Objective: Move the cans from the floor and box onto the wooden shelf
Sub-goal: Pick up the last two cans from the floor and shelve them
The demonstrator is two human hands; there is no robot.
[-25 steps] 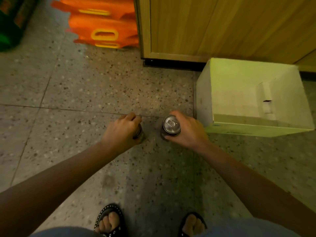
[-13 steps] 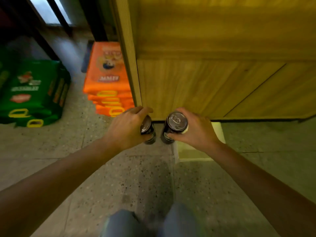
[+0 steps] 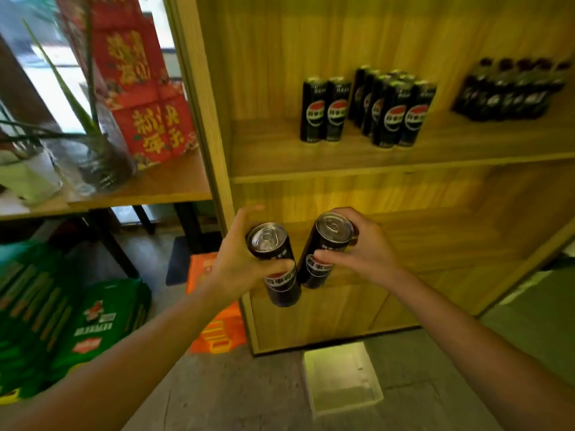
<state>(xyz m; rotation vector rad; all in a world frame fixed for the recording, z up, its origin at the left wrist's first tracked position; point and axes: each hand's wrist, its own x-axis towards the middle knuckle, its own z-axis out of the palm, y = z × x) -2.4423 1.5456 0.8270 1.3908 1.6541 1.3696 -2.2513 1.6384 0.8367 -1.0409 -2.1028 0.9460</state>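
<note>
Now gripping one black can apiece: left hand (image 3: pixel 239 262) with fingers closed round the left can (image 3: pixel 275 264), right hand (image 3: pixel 361 247) with fingers closed round the right can (image 3: pixel 325 250). Both cans aloft, tilted, bottoms nearly touching, in front of the wooden shelf (image 3: pixel 342 163) and below its board. Standing on that board at 12 o'clock, a cluster of shelved cans (image 3: pixel 367 110); dark bottles (image 3: pixel 510 91) at 2 o'clock. Resting on the floor (image 3: pixel 249 393) at 6 o'clock, an open box (image 3: pixel 342 377).
</note>
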